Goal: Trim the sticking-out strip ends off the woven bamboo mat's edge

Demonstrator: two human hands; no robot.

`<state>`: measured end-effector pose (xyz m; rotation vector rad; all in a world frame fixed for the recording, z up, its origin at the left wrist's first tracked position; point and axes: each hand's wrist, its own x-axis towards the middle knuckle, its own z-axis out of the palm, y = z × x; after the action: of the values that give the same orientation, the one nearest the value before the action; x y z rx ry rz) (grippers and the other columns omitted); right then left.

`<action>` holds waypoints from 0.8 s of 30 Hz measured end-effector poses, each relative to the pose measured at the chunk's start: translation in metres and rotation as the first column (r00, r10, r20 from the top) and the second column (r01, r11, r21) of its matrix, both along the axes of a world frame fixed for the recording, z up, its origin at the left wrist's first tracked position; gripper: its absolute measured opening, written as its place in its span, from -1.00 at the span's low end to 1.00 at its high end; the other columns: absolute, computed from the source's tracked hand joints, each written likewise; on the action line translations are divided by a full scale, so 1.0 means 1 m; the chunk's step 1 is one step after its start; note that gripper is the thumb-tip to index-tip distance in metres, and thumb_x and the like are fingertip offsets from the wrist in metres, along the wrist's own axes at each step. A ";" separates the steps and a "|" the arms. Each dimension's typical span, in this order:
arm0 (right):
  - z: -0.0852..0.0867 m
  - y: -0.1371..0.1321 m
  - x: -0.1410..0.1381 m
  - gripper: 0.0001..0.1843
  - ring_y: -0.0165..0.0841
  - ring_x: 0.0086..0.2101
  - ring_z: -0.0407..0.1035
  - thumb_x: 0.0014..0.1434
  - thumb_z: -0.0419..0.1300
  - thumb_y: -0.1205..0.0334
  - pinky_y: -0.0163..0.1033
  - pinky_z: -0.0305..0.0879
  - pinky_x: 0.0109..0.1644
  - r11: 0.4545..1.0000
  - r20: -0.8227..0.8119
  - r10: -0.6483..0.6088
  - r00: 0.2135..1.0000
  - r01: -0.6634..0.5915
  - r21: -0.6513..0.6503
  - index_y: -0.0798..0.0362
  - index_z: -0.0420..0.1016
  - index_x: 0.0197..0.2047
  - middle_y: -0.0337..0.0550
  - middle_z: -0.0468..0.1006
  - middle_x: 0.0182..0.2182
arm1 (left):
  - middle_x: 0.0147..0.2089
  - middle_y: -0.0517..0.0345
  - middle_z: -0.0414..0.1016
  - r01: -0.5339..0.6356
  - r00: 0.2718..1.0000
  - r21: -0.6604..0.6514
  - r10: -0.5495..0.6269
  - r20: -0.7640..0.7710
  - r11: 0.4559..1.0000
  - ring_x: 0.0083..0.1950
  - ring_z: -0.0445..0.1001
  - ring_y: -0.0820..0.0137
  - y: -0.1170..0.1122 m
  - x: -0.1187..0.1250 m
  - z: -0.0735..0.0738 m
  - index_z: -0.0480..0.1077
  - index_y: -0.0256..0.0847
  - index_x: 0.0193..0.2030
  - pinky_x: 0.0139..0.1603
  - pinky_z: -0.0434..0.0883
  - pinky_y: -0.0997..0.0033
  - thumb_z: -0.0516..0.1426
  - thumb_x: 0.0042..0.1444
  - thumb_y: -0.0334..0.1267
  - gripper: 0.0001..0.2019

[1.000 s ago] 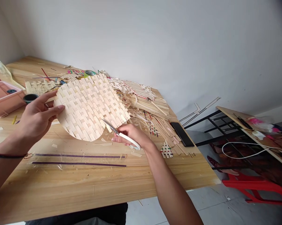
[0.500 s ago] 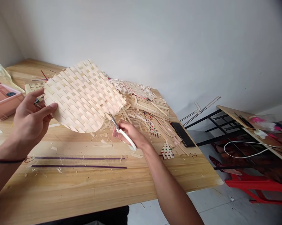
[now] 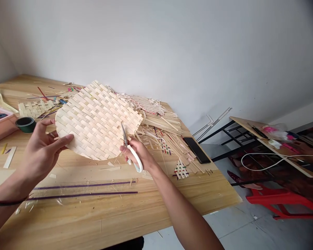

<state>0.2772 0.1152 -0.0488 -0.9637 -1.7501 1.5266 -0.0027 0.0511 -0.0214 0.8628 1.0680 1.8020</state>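
Observation:
A pale woven bamboo sheet (image 3: 94, 121) is held up above the table, its left and lower edges rounded and its upper right edge stepped with strip ends. My left hand (image 3: 45, 146) pinches it at the lower left, thumb on the front face and fingers behind. White-handled scissors (image 3: 133, 158) are gripped in my right hand (image 3: 139, 152) at the sheet's lower right edge. One blade lies across the front of the weave; the other is largely hidden. Two purple strips (image 3: 86, 195) lie on the table below the sheet.
Loose bamboo strips (image 3: 172, 139) and offcuts heap behind the sheet. A black phone (image 3: 196, 150) lies near the table's right edge, with a small woven piece (image 3: 182, 169) nearby. At left are a pink box (image 3: 1, 126) and a green tape roll (image 3: 25, 124). A red stool (image 3: 284, 201) stands right.
The scissors' blade has moved farther over the sheet from its edge, and the handles have turned more upright. The sheet sits slightly lower in view. Both hands keep their hold.

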 end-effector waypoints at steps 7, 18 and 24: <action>0.002 -0.003 -0.001 -0.45 -0.48 -0.61 0.28 0.11 0.39 -0.29 -0.33 0.19 -0.62 0.999 0.003 -0.041 0.999 0.041 0.014 0.04 0.37 -0.36 -0.35 0.32 -0.50 | -0.32 0.25 0.72 0.018 0.999 -0.017 -0.019 -0.031 1.000 -0.39 0.64 0.47 -0.001 0.004 0.002 0.36 -0.03 -0.11 -0.36 0.62 0.65 0.49 -0.29 -0.49 -0.38; 0.003 -0.005 -0.002 -0.45 -0.44 -0.63 0.29 0.21 0.32 -0.28 -0.31 0.16 -0.57 0.962 0.116 -0.129 0.985 0.096 0.256 0.02 0.34 -0.46 -0.30 0.37 -0.58 | -0.32 0.28 0.72 0.017 1.000 -0.031 -0.017 -0.023 0.999 -0.35 0.65 0.48 0.000 0.005 0.001 0.35 -0.05 -0.10 -0.32 0.64 0.65 0.51 -0.35 -0.49 -0.34; 0.000 -0.002 -0.002 -0.47 -0.40 -0.50 0.33 0.20 0.33 -0.27 -0.29 0.23 -0.49 0.937 0.142 -0.165 0.976 0.110 0.332 0.03 0.39 -0.43 -0.22 0.41 -0.46 | -0.32 0.26 0.71 -0.001 1.000 -0.033 0.000 -0.027 0.999 -0.36 0.64 0.47 0.001 0.005 0.000 0.37 -0.06 -0.11 -0.35 0.63 0.65 0.49 -0.35 -0.50 -0.36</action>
<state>0.2754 0.1129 -0.0486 -1.0429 -1.9294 1.0529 0.0018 0.0521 -0.0209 0.8698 1.1118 1.7730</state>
